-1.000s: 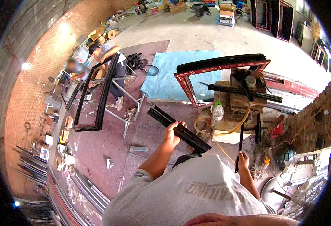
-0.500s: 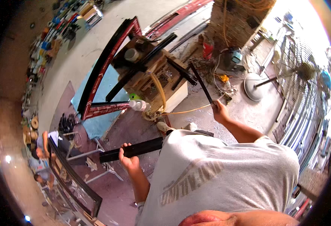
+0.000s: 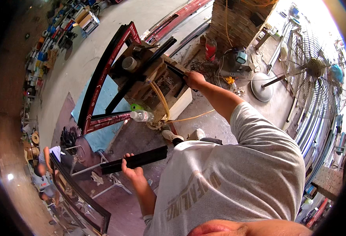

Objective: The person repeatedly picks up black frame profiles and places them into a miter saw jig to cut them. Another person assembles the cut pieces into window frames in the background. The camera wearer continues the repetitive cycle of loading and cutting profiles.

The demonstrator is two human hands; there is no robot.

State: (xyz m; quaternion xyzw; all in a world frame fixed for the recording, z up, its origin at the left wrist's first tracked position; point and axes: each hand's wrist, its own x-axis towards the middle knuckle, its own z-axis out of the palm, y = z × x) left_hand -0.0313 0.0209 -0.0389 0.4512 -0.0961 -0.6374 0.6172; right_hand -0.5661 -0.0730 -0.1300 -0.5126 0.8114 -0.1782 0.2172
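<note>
My left hand (image 3: pixel 134 173) is closed around a short, wide black profile bar (image 3: pixel 151 156), holding it out to the left of my body above the floor. My right arm stretches forward to the wooden workbench (image 3: pixel 180 104). There my right hand (image 3: pixel 195 80) is closed on a thin black strip (image 3: pixel 174 70) at the bench's right side; the fingers hide part of it. A large frame (image 3: pixel 102 80), black with red film, leans over the bench's left side. A longer black bar (image 3: pixel 121 94) crosses the bench top, beside a round pot (image 3: pixel 129 63).
A clear plastic bottle (image 3: pixel 142 116) and a yellow hose (image 3: pixel 161 96) are at the bench's near edge. A pedestal fan (image 3: pixel 312 69) stands at right, near a red bottle (image 3: pixel 210 51). Another black frame (image 3: pixel 80 192) and people (image 3: pixel 47 159) are at lower left. Long profiles (image 3: pixel 318 133) lie along the right.
My right hand has moved forward and left, bringing the thin black strip from beside the bench to its right side. My left hand still holds the wide bar, nearly unmoved.
</note>
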